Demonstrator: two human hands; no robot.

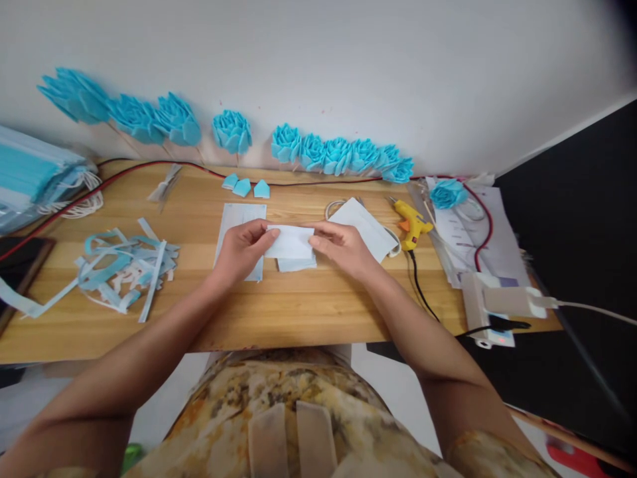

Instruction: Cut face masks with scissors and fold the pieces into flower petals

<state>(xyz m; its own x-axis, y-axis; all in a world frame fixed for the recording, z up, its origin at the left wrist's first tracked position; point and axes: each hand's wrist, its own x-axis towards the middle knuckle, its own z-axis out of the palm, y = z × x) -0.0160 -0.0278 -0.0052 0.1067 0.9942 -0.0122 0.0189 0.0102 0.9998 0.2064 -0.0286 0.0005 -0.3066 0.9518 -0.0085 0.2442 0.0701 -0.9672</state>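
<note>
Between my two hands a folded white piece of fabric [290,243] is stretched flat above the table. My left hand [243,249] pinches its left end, thumb on top and fingers behind. At the other end my right hand [343,244] pinches it the same way. Just below the held piece lies a small stack of pale pieces [297,265], partly covered by it. A pale blue rectangular sheet [241,214] rests under and behind my left hand. Beyond my right hand is a larger white sheet [365,229] lying at a slant.
Blue fabric flowers [232,131] on sticks lean along the wall. A yellow glue gun [412,224] with a black cord lies right, near a power strip [480,305]. Cut strips [124,269] are heaped left. Packed face masks [37,172] sit far left; small folded blue pieces [261,189] lie behind.
</note>
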